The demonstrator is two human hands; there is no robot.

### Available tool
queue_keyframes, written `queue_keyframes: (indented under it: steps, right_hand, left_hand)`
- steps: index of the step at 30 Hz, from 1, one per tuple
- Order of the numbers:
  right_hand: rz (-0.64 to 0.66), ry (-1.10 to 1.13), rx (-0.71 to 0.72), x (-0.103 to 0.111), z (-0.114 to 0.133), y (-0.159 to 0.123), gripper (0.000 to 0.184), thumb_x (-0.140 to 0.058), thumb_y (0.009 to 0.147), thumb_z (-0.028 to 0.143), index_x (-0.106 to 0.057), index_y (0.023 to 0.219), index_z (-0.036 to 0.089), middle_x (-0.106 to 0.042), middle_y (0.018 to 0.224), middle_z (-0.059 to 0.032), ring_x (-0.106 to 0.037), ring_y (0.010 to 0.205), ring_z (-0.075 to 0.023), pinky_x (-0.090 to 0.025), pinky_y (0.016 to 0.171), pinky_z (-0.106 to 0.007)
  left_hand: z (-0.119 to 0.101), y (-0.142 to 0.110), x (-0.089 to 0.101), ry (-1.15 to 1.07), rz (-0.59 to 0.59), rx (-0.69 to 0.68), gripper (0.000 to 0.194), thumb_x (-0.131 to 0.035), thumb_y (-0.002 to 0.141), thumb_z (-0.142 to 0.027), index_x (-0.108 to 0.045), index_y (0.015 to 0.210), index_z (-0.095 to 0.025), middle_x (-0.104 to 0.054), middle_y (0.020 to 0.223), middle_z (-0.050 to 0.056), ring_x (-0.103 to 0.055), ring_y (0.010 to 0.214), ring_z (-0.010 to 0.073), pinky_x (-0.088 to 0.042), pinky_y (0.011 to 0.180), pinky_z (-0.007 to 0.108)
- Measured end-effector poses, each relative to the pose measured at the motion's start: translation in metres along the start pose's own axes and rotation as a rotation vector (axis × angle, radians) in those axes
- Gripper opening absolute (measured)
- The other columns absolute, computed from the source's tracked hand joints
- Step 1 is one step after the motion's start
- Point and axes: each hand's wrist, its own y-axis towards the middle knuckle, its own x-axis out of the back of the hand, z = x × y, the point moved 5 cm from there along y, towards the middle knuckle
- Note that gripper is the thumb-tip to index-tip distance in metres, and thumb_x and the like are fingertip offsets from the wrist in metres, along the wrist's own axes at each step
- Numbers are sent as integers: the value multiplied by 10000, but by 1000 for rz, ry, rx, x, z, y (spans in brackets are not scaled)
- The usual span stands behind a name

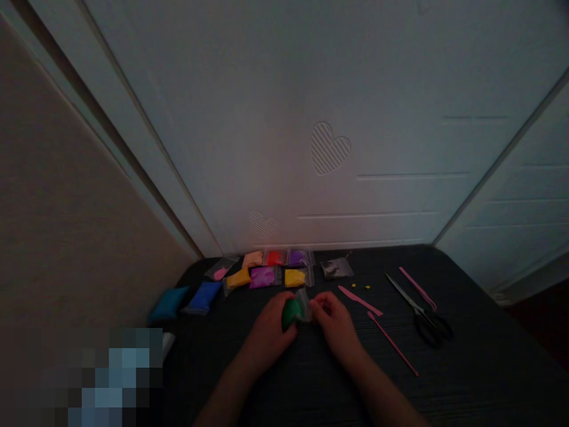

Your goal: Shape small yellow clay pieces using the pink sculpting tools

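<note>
Above the middle of the dark table, my left hand (271,323) is closed around a small clear zip bag of green modelling clay (291,313). The clay bulges between thumb and fingers, and the bag's see-through top points to the right. My right hand (335,320) is closed in a pinch at the edge of that clear top, its other fingers curled in. Past my right hand lie a pink plastic knife (359,299) and a thin pink modelling stick (393,344). Two tiny yellow bits (354,285) sit just beyond the knife.
Bags of clay line the back: orange (239,278), magenta (263,277), yellow (295,277), red (275,258) and others. Blue (204,296) and teal (169,303) packs lie left. Scissors (418,311) and another pink tool (418,287) lie right. A white panel (267,148) stands behind the table.
</note>
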Motion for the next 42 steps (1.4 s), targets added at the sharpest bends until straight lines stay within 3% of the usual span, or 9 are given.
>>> queue_keyframes:
  steps: [8,13,23,27,31,33,36,39,42]
  right_hand:
    - [10,66,-5,-1,-1,0,162,-511,756,340,-539,728,183,-496,628,29,-445,579,-105,-337,540,-225]
    - [-18,190,-40,1,-7,5,162,-534,735,340,-546,728,178,-511,626,25,-457,569,-104,-346,532,-224]
    - [-51,491,-150,7,-17,15,184,-560,710,343,-517,753,169,-512,628,23,-444,501,-69,-337,489,-201]
    - [-72,589,-158,10,-16,16,176,-567,698,330,-514,740,167,-507,635,17,-451,517,-71,-357,502,-205]
    - [-92,648,-164,14,-16,17,179,-559,697,334,-503,744,171,-497,631,16,-437,505,-71,-338,474,-199]
    - [-105,654,-163,15,-16,17,182,-551,701,343,-503,755,176,-490,635,18,-413,488,-67,-303,441,-190]
    - [-121,629,-151,16,-15,17,194,-551,704,361,-517,784,187,-472,625,27,-382,472,-67,-277,423,-191]
    - [-129,572,-128,17,-13,16,221,-547,712,378,-538,854,209,-450,595,43,-394,498,-81,-309,464,-205]
    - [-93,502,-110,16,-10,14,267,-545,718,389,-551,934,232,-489,637,40,-418,545,-94,-333,520,-218]
  left_hand:
    - [34,12,26,458,-162,-88,337,-427,683,-67,-611,927,-207,-558,1092,56,-435,1060,250,-327,919,439]
    - [22,10,23,517,-251,-136,387,-418,703,-79,-570,1040,-191,-540,1100,74,-433,1068,239,-292,955,437]
    - [-12,60,-11,438,47,-100,536,-408,677,-37,-472,1175,-225,-483,1209,53,-399,1130,201,-290,956,348]
    - [-11,86,-20,404,21,-61,493,-428,655,-42,-533,1113,-189,-554,1106,77,-468,1040,216,-334,911,346]
    - [-11,84,-19,358,-27,-54,449,-444,689,-98,-517,1124,-179,-565,1103,74,-478,1038,215,-331,921,351]
    - [-11,74,-13,215,-48,-27,407,-428,748,-169,-483,1150,-184,-551,1139,60,-489,1043,192,-339,926,329]
    - [-7,55,-11,-340,9,91,367,-441,787,-327,-476,1121,-178,-580,1081,64,-553,960,197,-410,858,335]
    - [-4,37,-24,-808,200,286,389,-478,767,-386,-463,1093,-174,-598,1009,79,-621,711,175,-482,591,281]
    - [-3,25,-32,-981,283,353,382,-519,745,-384,-490,1059,-169,-609,934,81,-587,534,118,-341,373,169]
